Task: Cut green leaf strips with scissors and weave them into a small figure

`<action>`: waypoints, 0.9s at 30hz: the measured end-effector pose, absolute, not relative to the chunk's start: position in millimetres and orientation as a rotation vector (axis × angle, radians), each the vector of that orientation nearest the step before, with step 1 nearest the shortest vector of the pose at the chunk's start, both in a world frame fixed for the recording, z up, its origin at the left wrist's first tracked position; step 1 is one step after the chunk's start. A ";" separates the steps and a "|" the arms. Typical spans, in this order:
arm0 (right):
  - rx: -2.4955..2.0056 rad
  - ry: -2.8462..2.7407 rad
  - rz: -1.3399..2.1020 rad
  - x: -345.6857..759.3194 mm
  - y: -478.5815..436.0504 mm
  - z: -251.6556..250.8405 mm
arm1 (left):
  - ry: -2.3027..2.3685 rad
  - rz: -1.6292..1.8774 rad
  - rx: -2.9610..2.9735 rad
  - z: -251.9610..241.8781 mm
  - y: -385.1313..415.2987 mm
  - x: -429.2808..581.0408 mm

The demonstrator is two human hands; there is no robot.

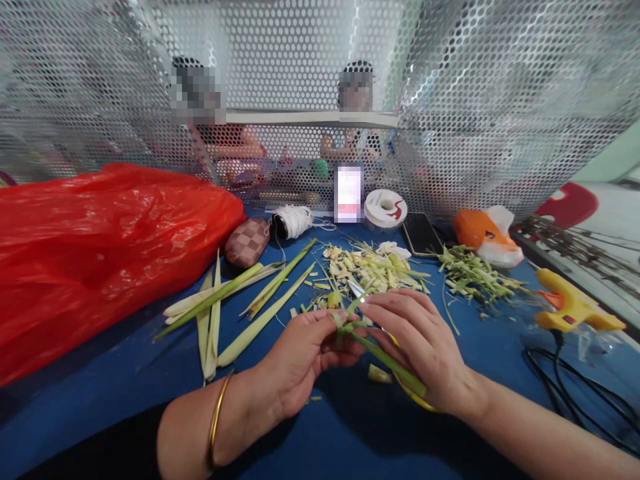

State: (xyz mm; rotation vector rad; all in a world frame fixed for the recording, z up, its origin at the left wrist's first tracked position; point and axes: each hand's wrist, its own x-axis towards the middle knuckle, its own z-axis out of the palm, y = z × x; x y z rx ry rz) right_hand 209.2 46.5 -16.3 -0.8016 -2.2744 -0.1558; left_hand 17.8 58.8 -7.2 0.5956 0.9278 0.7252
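Note:
My left hand (305, 350), with a gold bangle at the wrist, pinches a folded green leaf strip (345, 328) between thumb and fingers. Against the strip's other side rests my right hand (417, 340), its fingers bent round a pair of yellow-handled scissors (356, 289). Their pale blade points away past my fingers, and the yellow loops show under the palm. A long green stalk (393, 365) runs from the fold beneath my right hand. Just below lies a short cut piece (379, 375). Beyond both hands spreads a heap of pale leaf trimmings (365, 267).
Long leaves (267, 317) and a red plastic bag (110, 260) lie left. At the back are white string (295, 220), a checkered pouch (247, 241), a ribbon spool (386, 208) and a phone (423, 233). A yellow glue gun (570, 307) with black cable lies right.

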 end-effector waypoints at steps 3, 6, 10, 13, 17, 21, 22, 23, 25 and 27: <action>-0.656 -2.394 -0.163 210.6 49.4 -13.3 | 0.906 0.723 0.610 -10.0 58.9 18.0; -0.575 -2.488 -0.079 210.5 51.7 -10.5 | 0.899 0.710 0.649 -10.5 59.5 18.7; -0.621 -2.387 0.118 208.2 53.3 -9.7 | 0.957 0.712 0.746 -8.3 59.3 20.2; -0.687 -2.232 0.287 205.1 52.9 -12.4 | 0.956 0.734 0.832 -7.4 58.2 20.9; -0.878 -2.025 0.481 199.7 49.0 -17.0 | 0.984 0.727 0.913 -7.3 56.5 21.9; -1.105 -1.897 0.569 195.6 43.7 -18.8 | 0.968 0.687 0.981 -6.1 55.2 23.3; -1.138 -1.862 0.558 195.1 42.8 -19.2 | 0.957 0.673 0.990 -5.6 54.9 23.5; -1.161 -1.826 0.548 194.6 42.2 -19.9 | 0.945 0.658 0.995 -5.1 54.7 23.5; -1.199 -1.751 0.566 193.7 42.1 -21.8 | 0.917 0.627 0.989 -3.8 54.9 23.1; -1.255 -1.641 0.662 192.5 43.1 -23.8 | 0.887 0.599 0.973 -2.4 55.7 22.0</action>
